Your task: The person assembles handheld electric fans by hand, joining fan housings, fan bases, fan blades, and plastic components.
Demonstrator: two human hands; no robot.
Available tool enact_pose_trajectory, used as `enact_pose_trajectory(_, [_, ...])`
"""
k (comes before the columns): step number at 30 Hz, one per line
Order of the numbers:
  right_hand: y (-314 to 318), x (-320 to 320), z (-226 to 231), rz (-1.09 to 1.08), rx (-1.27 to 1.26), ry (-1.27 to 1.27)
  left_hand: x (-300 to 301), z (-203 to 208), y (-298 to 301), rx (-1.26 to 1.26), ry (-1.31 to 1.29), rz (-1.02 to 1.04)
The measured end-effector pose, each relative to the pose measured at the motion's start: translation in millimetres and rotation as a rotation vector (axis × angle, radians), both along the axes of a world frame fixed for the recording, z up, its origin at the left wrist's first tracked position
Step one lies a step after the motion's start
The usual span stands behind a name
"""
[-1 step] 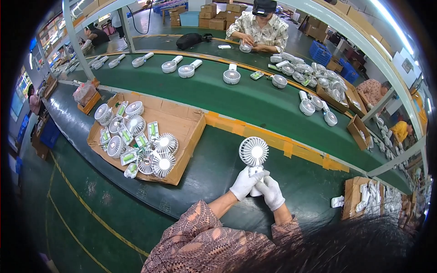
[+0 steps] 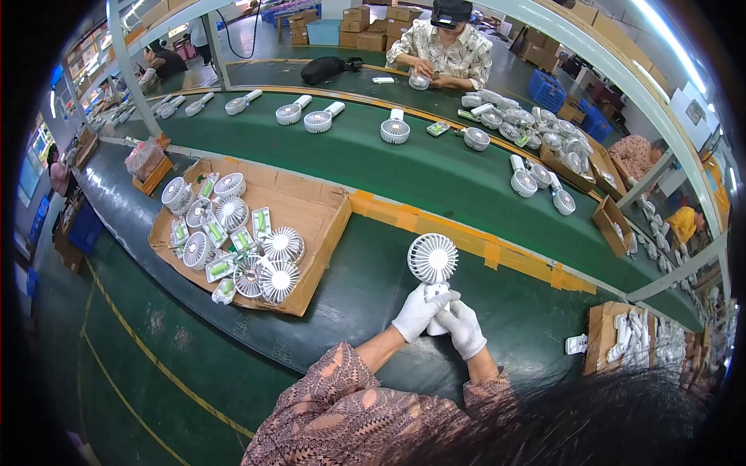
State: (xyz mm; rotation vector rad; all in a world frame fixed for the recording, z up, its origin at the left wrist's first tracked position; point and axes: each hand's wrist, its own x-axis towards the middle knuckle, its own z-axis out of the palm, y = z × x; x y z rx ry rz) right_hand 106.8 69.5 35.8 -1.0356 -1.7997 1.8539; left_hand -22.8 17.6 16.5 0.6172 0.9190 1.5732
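Observation:
A white handheld fan [image 2: 433,259] stands upright above the dark green bench, its round grille away from me and its handle toward me. My left hand [image 2: 418,312], in a white glove, is closed round the left side of the handle. From the right, my gloved right hand [image 2: 463,329] is closed on the lower part of the same handle, fingers against the left hand. Most of the handle is hidden by the gloves. Left of my hands, a shallow cardboard box [image 2: 315,210] bears several fan heads [image 2: 231,213] with open handles showing green parts.
A green conveyor belt [image 2: 350,159] with several white fans runs beyond the orange-taped edge [image 2: 435,225]. At right is a box of white handle parts [image 2: 602,330], with one white part [image 2: 576,344] beside it. A co-worker [image 2: 447,46] sits across the belt, handling a fan.

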Motion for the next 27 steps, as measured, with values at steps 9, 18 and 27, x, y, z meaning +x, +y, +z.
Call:
enact_pose_trajectory(9, [25.4, 33.9, -8.0, -0.074, -0.391, 0.191, -27.4, 15.0, 0.2, 0.325, 1.413, 0.454])
enact_pose_trajectory(18, [24.8, 22.4, 25.8, -0.015, -0.435, 0.078, -32.3, 17.9, -5.4, 0.034, 1.541, 0.565])
enact_pose_trajectory(27, [127.6, -36.3, 11.7, -0.144, -0.328, 0.108, -35.2, -14.0, -4.9, -0.040, 1.498, 0.565])
